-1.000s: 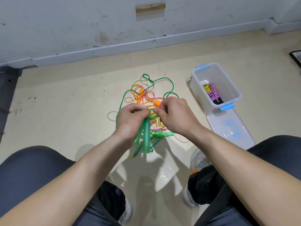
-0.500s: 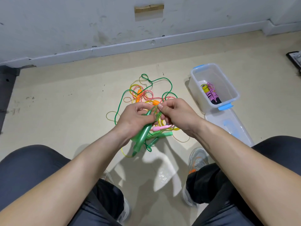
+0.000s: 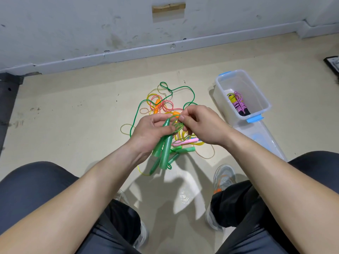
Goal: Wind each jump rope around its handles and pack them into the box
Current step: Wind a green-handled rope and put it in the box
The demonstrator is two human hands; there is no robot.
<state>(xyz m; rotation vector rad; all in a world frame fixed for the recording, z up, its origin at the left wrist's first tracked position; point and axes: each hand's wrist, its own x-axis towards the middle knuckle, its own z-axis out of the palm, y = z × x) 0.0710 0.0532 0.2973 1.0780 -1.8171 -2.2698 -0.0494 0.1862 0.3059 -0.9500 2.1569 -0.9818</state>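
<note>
Two translucent green plastic handles (image 3: 165,149), tapered and smooth, are gripped together in the closed left hand (image 3: 150,132), above the floor (image 3: 73,125). A loop of thin green cord (image 3: 177,123) is pinched by the right hand (image 3: 201,125). Beneath, a tangle of ropes (image 3: 161,105) is partly hidden. A wound purple rope (image 3: 238,105) lies in the clear plastic box (image 3: 260,96).

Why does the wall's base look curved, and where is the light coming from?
Head view: the wide-angle lens bows the baseboard; shadows of the left hand and right hand fall on the floor toward the wearer, suggesting light from ahead and above; sharp, no glare.
</note>
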